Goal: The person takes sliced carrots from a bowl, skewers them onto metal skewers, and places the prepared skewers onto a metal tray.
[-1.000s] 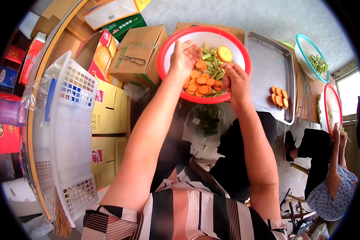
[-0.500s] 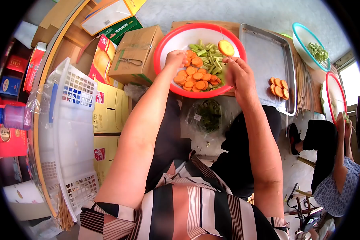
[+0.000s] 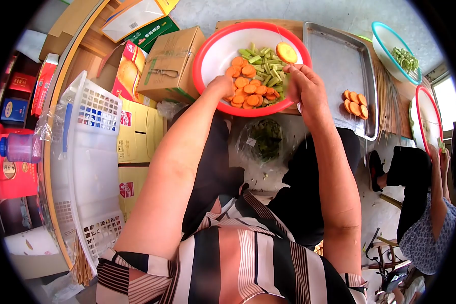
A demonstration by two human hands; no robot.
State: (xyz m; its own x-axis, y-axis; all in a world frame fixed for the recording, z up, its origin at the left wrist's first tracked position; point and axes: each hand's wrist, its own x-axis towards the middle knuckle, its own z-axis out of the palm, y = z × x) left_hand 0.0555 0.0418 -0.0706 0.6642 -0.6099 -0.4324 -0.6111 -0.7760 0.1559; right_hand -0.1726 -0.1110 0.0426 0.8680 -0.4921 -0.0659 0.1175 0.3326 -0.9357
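Note:
My right hand [image 3: 307, 90] is closed on a thin skewer at the right rim of a red-rimmed basin [image 3: 203, 58]. A round yellow slice with an orange edge [image 3: 287, 52] is threaded on that skewer above the fingers. Inside the basin lie orange carrot slices [image 3: 249, 89] and cut green vegetable pieces [image 3: 268, 66]. At the basin's left side, my left hand [image 3: 220, 87] reaches over the rim to the carrot slices. Its fingers are drawn together, and whatever they hold is hidden.
Right of the basin, a metal tray [image 3: 334, 61] bears skewered orange slices [image 3: 355, 104]. Bare skewers [image 3: 385, 104] lie beyond it. Further right, another person's hands [image 3: 439, 156] work by a second red-rimmed basin [image 3: 437, 114]. A cardboard box [image 3: 159, 53] with a knife on it stands left.
My left hand has moved down along the basin's left side, lower over the carrot slices. My right hand still holds the skewer with the slice, almost in the same place.

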